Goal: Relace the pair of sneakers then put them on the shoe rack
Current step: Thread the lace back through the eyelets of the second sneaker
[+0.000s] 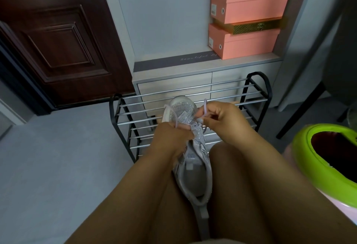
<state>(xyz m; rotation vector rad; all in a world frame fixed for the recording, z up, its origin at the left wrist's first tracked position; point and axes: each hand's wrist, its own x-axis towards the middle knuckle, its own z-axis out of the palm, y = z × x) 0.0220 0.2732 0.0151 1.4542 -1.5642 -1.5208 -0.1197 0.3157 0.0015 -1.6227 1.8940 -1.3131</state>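
Note:
A grey mesh sneaker (193, 168) lies between my knees, toe pointing away toward the shoe rack (251, 93). My left hand (170, 139) grips the sneaker's side near the eyelets and holds one strand of the pale lace (176, 118). My right hand (220, 118) pinches the other lace end, which loops up above my fingers. The second sneaker is not in view.
The black-framed rack with metal rods stands against a white drawer cabinet (193, 85). Pink shoe boxes (249, 12) are stacked on the cabinet. A dark wooden door (58, 41) is at left. A green-rimmed object (313, 158) sits at right, with a chair leg (301, 106) beyond.

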